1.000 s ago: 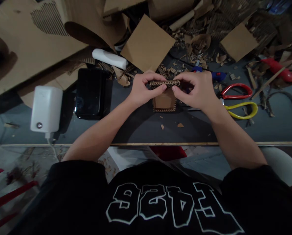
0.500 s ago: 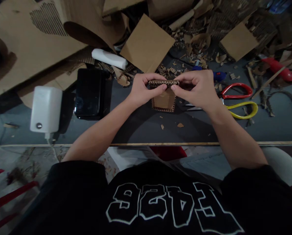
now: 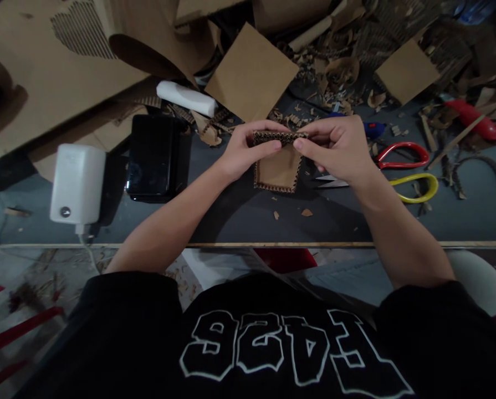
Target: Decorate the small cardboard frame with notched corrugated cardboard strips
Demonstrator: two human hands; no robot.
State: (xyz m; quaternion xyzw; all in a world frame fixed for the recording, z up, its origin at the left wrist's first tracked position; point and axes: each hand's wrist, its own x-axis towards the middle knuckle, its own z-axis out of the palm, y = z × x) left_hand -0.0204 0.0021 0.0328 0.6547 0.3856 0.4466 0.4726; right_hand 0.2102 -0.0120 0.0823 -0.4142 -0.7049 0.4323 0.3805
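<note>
Between my hands is a small cardboard piece [image 3: 277, 167] with raised corrugated edging, tapering a little toward me. My left hand [image 3: 248, 148] pinches its far left edge, thumb on the near side and fingers behind. At the far right corner my right hand [image 3: 335, 145] grips the same edge between thumb and fingers. Under my right wrist lie scissors [image 3: 403, 156] with one red and one yellow handle, blades pointing left. A blue tool [image 3: 372, 129] is partly hidden behind my right hand.
On the left stand a white charger-like block [image 3: 78, 183] with a cable and a glossy black box [image 3: 150, 158]. Beyond my hands lie a white roll [image 3: 186, 98], a square cardboard sheet [image 3: 251, 72] and many scraps. A red tool [image 3: 474, 117] lies far right.
The cardboard piece has tilted so that more of its inner face shows. My right thumb has slid slightly right, apart from the left thumb.
</note>
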